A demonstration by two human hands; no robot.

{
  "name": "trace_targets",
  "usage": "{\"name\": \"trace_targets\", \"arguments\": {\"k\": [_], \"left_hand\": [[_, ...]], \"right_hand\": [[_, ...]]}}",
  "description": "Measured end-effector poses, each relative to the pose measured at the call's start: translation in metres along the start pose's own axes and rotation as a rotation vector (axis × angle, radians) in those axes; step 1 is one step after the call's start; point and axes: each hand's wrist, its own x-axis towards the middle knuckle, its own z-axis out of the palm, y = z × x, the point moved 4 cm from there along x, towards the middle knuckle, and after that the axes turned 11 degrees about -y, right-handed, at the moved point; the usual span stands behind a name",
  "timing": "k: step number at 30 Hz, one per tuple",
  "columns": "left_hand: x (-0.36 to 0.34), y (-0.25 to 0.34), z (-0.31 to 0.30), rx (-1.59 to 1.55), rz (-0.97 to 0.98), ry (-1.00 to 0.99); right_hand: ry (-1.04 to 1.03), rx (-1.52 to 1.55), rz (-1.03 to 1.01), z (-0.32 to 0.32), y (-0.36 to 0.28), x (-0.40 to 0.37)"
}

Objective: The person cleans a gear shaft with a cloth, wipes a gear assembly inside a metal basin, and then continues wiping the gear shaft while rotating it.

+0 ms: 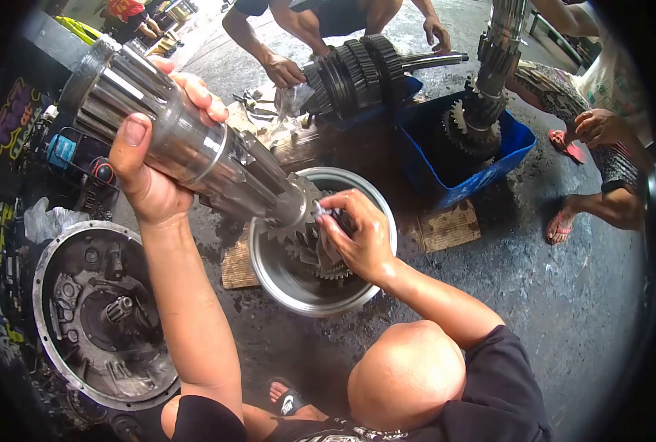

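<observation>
My left hand [155,188] is wrapped round a thick splined metal gear shaft [195,140], which it holds up at a slant. The shaft's lower end, with a toothed gear, hangs over a round metal basin [315,306]. At that end, my right hand [363,239] is closed in a pinch against the gear. Something small and whitish shows between its fingertips, too little to name. Inside the basin, below my right hand, sits a toothed gear [334,271], partly hidden by the hand and shaft.
A round bell housing [70,368] lies at the left. Behind the basin, a blue bin [457,193] holds an upright gear shaft [494,70]. Further back, a person's hand [282,71] touches a gear stack [354,77]. Another person sits at the right. Cardboard [449,228] lies on the floor.
</observation>
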Motion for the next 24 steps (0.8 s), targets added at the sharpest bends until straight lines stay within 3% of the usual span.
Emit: {"name": "trace_targets", "arguments": {"k": [3, 5, 7, 8, 9, 11, 12, 16, 17, 19, 21, 22, 23, 24], "left_hand": [[0.001, 0.000, 0.001, 0.011, -0.011, -0.003], [0.001, 0.012, -0.002, 0.167, -0.028, -0.015], [-0.001, 0.025, 0.007, 0.403, -0.101, 0.050], [-0.006, 0.021, 0.015, 0.281, 0.003, 0.175], [-0.007, 0.015, 0.016, 0.276, -0.018, 0.176], [-0.013, 0.015, 0.008, 0.411, -0.017, 0.434], [-0.013, 0.015, 0.015, 0.384, 0.031, 0.464], [-0.010, 0.014, 0.015, 0.370, 0.056, 0.472], [-0.010, 0.014, 0.016, 0.351, 0.042, 0.477], [-0.012, 0.012, 0.018, 0.336, 0.016, 0.485], [-0.010, 0.013, 0.020, 0.321, 0.004, 0.430], [-0.011, 0.013, 0.018, 0.339, 0.006, 0.410], [-0.010, 0.013, 0.017, 0.339, 0.011, 0.402], [-0.010, 0.012, 0.018, 0.297, 0.013, 0.364]], "right_hand": [[0.019, -0.001, 0.028, 0.004, 0.004, -0.004], [-0.052, -0.010, 0.140, 0.008, 0.012, -0.018], [-0.085, 0.007, 0.127, 0.008, 0.016, -0.019], [-0.080, 0.012, 0.141, 0.007, 0.017, -0.017], [-0.058, 0.008, 0.090, 0.004, 0.013, -0.010], [-0.021, 0.043, -0.011, 0.002, 0.001, 0.005], [-0.004, 0.035, -0.039, 0.004, 0.001, 0.007], [-0.052, 0.014, 0.014, 0.011, 0.019, -0.018], [-0.113, 0.011, 0.095, 0.013, 0.028, -0.030], [-0.224, 0.006, 0.056, 0.010, 0.036, -0.043], [-0.153, 0.116, 0.062, 0.001, 0.034, -0.042], [-0.129, 0.165, 0.245, -0.007, 0.029, -0.037], [-0.031, 0.141, 0.096, -0.012, 0.028, -0.026], [-0.024, 0.147, 0.092, -0.016, 0.025, -0.014]]}}
